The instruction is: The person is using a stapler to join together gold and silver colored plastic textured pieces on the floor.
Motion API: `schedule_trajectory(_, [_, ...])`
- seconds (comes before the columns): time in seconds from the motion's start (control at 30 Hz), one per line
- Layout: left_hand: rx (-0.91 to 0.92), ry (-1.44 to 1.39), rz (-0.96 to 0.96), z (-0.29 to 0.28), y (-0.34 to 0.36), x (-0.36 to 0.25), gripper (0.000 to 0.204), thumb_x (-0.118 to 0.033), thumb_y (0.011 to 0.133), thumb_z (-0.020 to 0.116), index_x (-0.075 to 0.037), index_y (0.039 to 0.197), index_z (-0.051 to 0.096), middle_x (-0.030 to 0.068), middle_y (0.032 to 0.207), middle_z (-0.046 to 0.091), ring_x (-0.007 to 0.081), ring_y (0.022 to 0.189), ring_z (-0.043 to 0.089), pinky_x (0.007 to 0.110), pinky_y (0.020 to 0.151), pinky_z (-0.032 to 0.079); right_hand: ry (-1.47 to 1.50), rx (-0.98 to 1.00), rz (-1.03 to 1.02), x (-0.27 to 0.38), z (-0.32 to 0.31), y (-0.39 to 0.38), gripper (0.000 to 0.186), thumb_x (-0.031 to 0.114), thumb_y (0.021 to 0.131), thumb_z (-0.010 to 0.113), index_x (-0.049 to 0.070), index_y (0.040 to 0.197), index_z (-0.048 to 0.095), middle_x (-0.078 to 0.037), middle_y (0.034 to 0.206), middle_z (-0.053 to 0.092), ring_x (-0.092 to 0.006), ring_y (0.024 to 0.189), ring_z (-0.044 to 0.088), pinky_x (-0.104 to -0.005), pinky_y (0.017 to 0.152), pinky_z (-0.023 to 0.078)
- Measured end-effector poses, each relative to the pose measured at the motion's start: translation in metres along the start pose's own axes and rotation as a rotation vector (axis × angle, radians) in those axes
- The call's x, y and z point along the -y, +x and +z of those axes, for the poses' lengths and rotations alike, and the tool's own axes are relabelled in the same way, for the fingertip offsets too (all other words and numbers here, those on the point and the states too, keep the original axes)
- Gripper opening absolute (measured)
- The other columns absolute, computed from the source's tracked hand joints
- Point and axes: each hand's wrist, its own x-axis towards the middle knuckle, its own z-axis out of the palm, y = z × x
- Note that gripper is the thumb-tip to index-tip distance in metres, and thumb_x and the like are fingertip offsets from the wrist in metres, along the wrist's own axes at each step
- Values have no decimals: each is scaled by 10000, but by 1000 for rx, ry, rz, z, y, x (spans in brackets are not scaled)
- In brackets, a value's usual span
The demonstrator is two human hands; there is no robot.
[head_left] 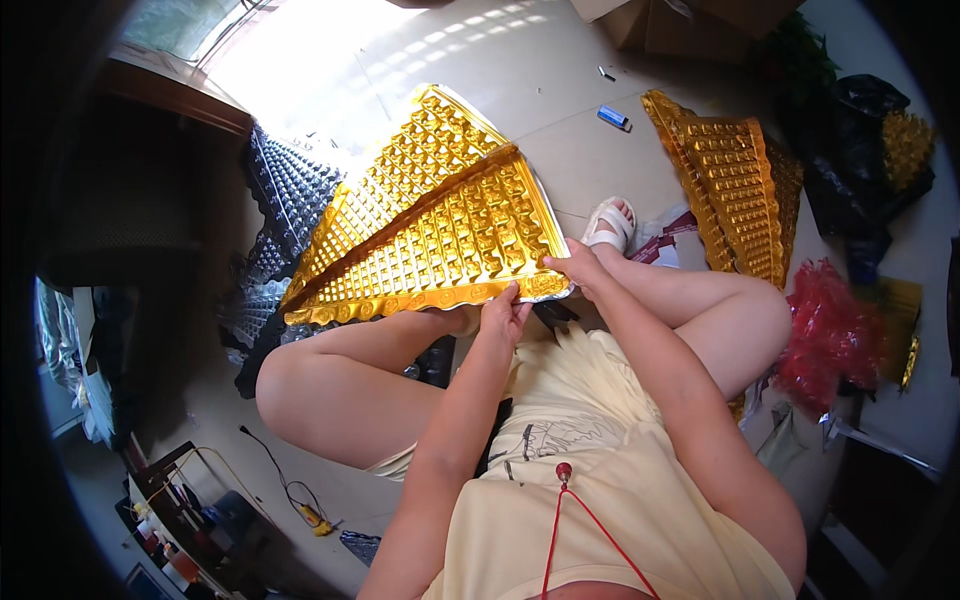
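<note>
A shiny gold embossed foil sheet [465,235], roughly fan-shaped with a dark fold line across it, spreads out over my lap and beyond my knees. Its near edge is wavy. My left hand [505,317] pinches that near edge, thumb on top and the other fingers underneath. At the right-hand corner, my right hand [580,268] grips the sheet with its thumb on the gold face; its other fingers are mostly hidden. A pale edge shows along the sheet's right side.
Dark silvery embossed sheets [285,190] lie left of the gold one. To the right stand folded gold embossed pieces [735,190], red crinkled plastic [825,340] and black bags [850,160]. A blue box [613,117] and a cardboard box [680,30] are farther off. A yellow-ended cable [315,518] lies at left.
</note>
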Motion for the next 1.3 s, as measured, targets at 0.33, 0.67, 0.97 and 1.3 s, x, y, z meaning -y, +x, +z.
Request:
schedule_trajectory(0.33, [35, 42, 45, 15, 4, 5, 201, -80, 885, 490, -20, 1076, 495, 101, 974, 600, 204, 846, 615, 316, 737, 545, -155, -71, 156, 12, -15, -19, 276, 246, 832, 601, -21, 892, 565, -56, 721, 594, -93, 578, 542, -222, 464, 422])
schedule_trajectory(0.67, [-15, 58, 55, 31, -1, 5, 185, -47, 812, 602, -106, 980, 551, 27, 857, 627, 135, 729, 618, 221, 585, 517, -21, -78, 311, 31, -28, -20, 296, 349, 894, 478, 68, 871, 569, -5, 738, 598, -79, 563, 546, -182, 483, 436])
schedule_trajectory(0.97, [-16, 77, 70, 33, 8, 13, 157, -59, 812, 606, -67, 962, 564, 27, 862, 628, 137, 750, 619, 213, 593, 520, -89, -42, 333, 41, -40, -27, 265, 342, 868, 527, 88, 809, 576, 32, 652, 563, -41, 491, 501, -151, 422, 400])
schedule_trajectory(1.3, [-2, 42, 60, 35, 6, 12, 193, -56, 831, 581, -57, 1020, 546, 42, 929, 615, 161, 832, 609, 253, 693, 514, -207, -105, 238, 21, -42, -16, 194, 203, 816, 624, 59, 701, 563, 25, 551, 509, -32, 389, 404, -156, 337, 315])
